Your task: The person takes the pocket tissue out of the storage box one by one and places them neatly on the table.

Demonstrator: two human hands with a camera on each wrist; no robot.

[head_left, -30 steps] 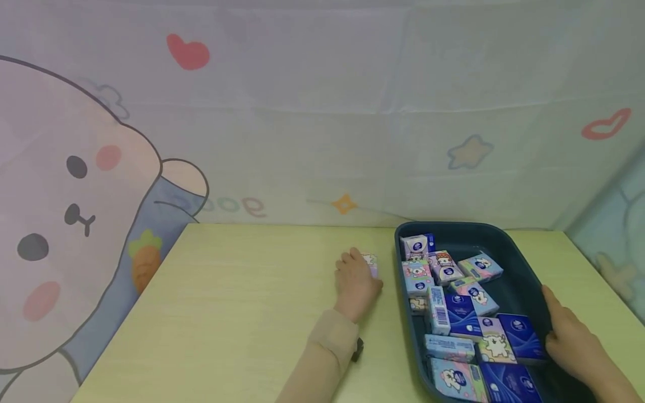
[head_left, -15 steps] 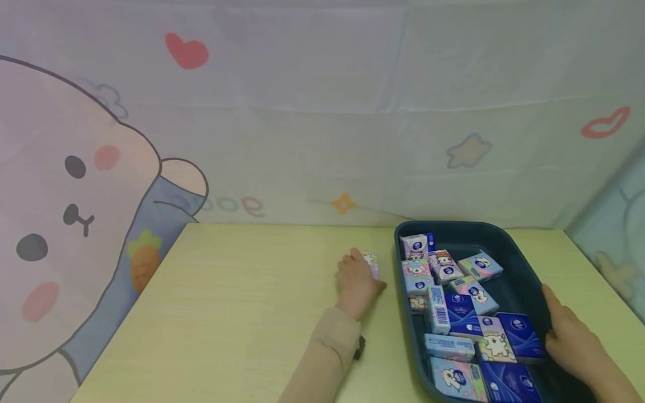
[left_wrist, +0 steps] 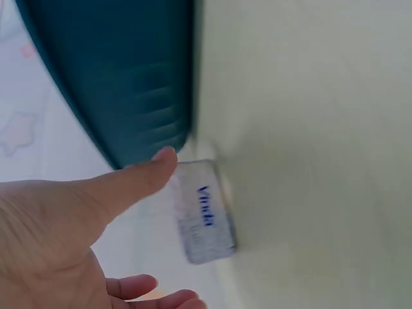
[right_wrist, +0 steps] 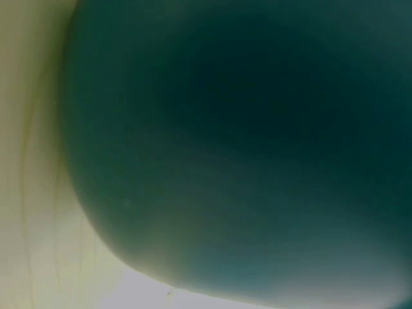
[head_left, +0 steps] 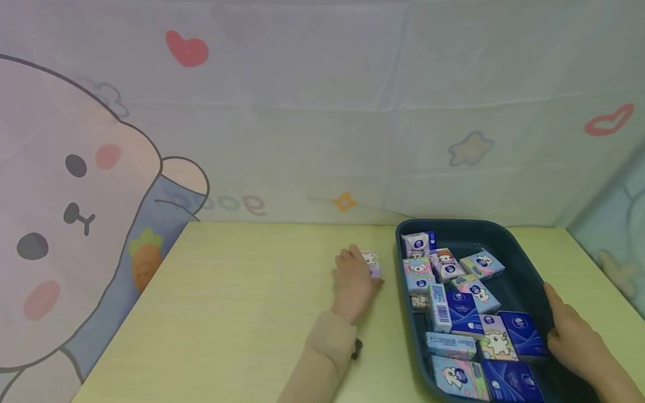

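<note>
A small tissue pack [head_left: 372,264] with a cartoon print sits on the table just left of the tray. My left hand [head_left: 354,285] is at its left side, thumb and fingers apart. In the left wrist view the thumb tip [left_wrist: 165,156] is right at a corner of the pack [left_wrist: 205,212], which shows "Vinda" lettering; the other fingertips stay away from it. My right hand [head_left: 579,338] holds the right rim of the dark teal tray [head_left: 524,280]. The right wrist view is filled by the tray's blurred wall [right_wrist: 212,161], with no fingers showing.
Inside the tray lie several tissue packs, some dark blue [head_left: 523,334], others pastel with cartoon prints [head_left: 458,378]. The pale yellow table [head_left: 242,302] runs back to a printed cloth backdrop [head_left: 302,112] with a large cartoon animal at left.
My left hand shifts slightly to the left, and a little more of the tissue pack shows beside it. The right hand keeps its place on the tray rim.
</note>
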